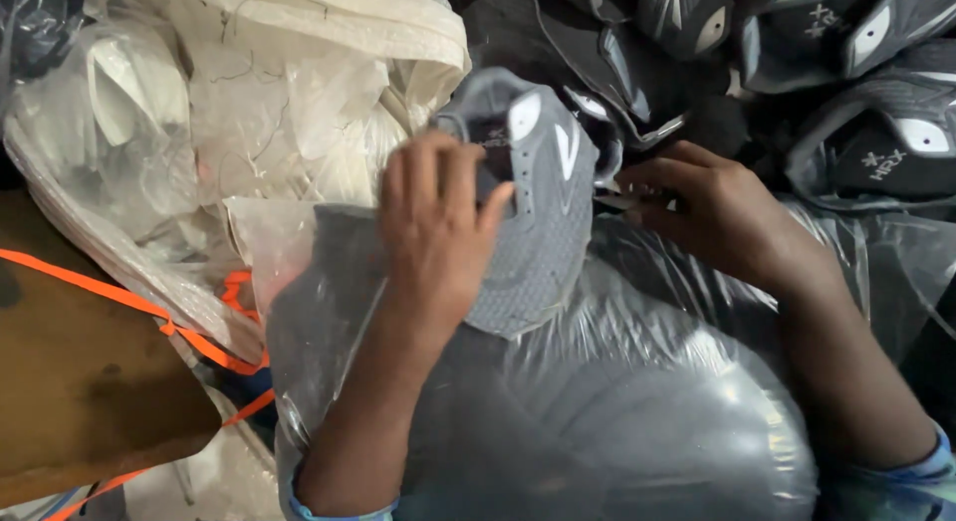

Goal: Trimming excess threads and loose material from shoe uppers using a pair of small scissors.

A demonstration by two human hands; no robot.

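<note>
My left hand (438,232) clamps over the grey shoe upper (533,202), its long axis running away from me. My right hand (712,217), just beside it, pinches what looks like a small tool (619,199) at its edge.

The left hand (435,222) sits just left of the middle of the view, back turned up to the camera, fingers together and pointing to twelve o'clock, thumb spread toward two o'clock and curled in a grip; its bare forearm runs down toward seven o'clock to a light blue cuff at the lower edge. The right hand (712,214) lies at three o'clock from it, close but apart, fingers bunched in a pinch pointing to nine o'clock. Its forearm slants away to five o'clock, ending in a blue sleeve.
</note>
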